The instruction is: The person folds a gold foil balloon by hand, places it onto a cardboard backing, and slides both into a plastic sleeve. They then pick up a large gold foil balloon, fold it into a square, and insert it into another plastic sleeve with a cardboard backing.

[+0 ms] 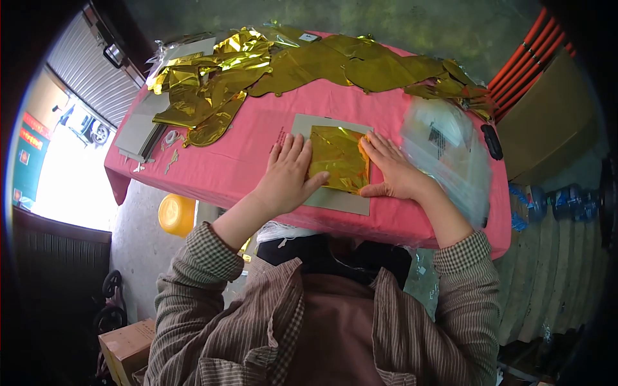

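Observation:
A folded gold foil sheet lies flat on a grey card on the pink-covered table. My left hand rests flat at the foil's left edge and on the card, fingers extended and thumb over the foil. On the other side, my right hand presses along the foil's right edge, its fingers stretched out and its thumb at the lower right corner. Neither hand holds anything between its fingers.
Gold foil pieces spread along the table's far side. Clear plastic bags lie at right beside a black object. Grey cards are stacked at left, near white ties. A yellow stool stands below.

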Tool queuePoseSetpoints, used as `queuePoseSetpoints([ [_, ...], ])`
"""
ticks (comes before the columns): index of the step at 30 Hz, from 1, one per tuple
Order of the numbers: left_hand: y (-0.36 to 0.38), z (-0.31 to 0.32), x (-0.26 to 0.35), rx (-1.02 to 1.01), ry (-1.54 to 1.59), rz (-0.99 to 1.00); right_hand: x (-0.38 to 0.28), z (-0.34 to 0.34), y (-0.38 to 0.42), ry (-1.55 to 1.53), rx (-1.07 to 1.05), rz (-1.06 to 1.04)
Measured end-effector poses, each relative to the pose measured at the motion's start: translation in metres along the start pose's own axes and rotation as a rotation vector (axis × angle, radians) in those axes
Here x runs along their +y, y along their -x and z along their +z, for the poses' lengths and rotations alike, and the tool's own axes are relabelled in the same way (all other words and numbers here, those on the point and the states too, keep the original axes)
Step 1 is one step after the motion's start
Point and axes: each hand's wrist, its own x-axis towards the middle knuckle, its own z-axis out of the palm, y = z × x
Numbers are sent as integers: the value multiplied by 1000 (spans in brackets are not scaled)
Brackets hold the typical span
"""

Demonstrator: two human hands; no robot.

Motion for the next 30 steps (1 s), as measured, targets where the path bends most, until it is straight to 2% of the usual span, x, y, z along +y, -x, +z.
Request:
queuePoseSetpoints([
  [6, -6, 6, 20, 13, -44, 3, -3, -2, 1, -9, 5, -25],
  [18, -7, 8, 3, 52, -92, 150, -24, 12, -13, 4, 40, 25],
  [30, -7, 7, 2, 46, -135, 196, -47, 23, -38, -14, 74, 58],
])
